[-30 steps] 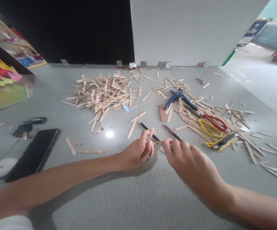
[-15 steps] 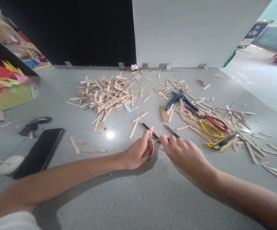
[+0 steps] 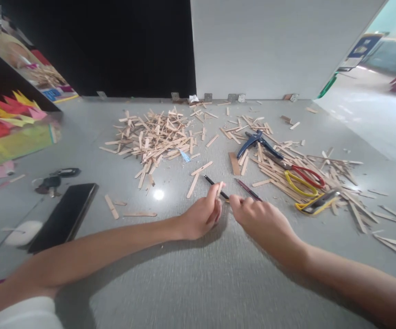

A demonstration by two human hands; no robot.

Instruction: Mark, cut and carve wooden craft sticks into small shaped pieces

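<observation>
Grey counter (image 3: 198,283), head view.

Left hand (image 3: 201,217), centre of frame: fingers curled shut around a short wooden stick (image 3: 219,189), which stands tilted above the thumb.

Right hand (image 3: 263,221), just right of the left hand, the two nearly touching: fingers drawn together, pinched on something small at the fingertips; what it is cannot be told, as the fingers cover it.

Black pencil (image 3: 215,184): lies slanted on the counter just above both hands, passing behind the stick. A dark red pen (image 3: 248,189) lies beside it, above the right hand.

Heap of cut wooden sticks (image 3: 153,135), upper centre-left. A second, looser spread of long sticks (image 3: 304,176) lies at centre-right; on it lie blue pliers (image 3: 254,139), red-and-yellow-handled scissors (image 3: 302,178) and a yellow-edged utility knife (image 3: 316,203).

Black phone (image 3: 64,217), lower left, flat on the counter; a white mouse (image 3: 23,233) just left of it; keys (image 3: 52,180) above it.

Coloured paper shapes (image 3: 6,114), upper left. No containers are in view; all of it lies loose on the counter.
</observation>
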